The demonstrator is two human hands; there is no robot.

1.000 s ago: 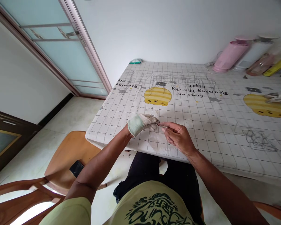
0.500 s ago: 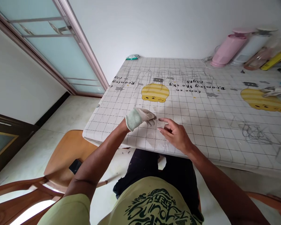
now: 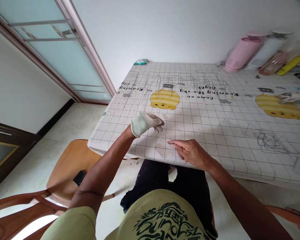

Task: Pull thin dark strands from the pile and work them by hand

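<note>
My left hand point(image 3: 148, 123) wears a pale knitted glove with a light green cuff. Its fingers are pinched together above the tablecloth. A thin, pale thread-like strand point(image 3: 167, 134) runs from those fingertips down to my right hand point(image 3: 188, 150). That hand is bare, with thumb and forefinger pressed together at the strand's lower end. The strand is too fine to tell whether it is thread, wire or a needle. Both hands are over the near edge of the white grid-patterned tablecloth point(image 3: 197, 123).
Another glove point(image 3: 293, 97) lies at the right. Behind it are a pink cylinder point(image 3: 243, 53), a white cylinder point(image 3: 267, 50) and a yellow box point(image 3: 292, 61). A green-white packet point(image 3: 141, 62) rests at the far left corner. A phone point(image 3: 79, 178) is on a wooden chair point(image 3: 65, 163).
My right hand has moved down toward the table edge, and its thumb and forefinger have closed from apart into a pinch. The left hand shifted slightly left.
</note>
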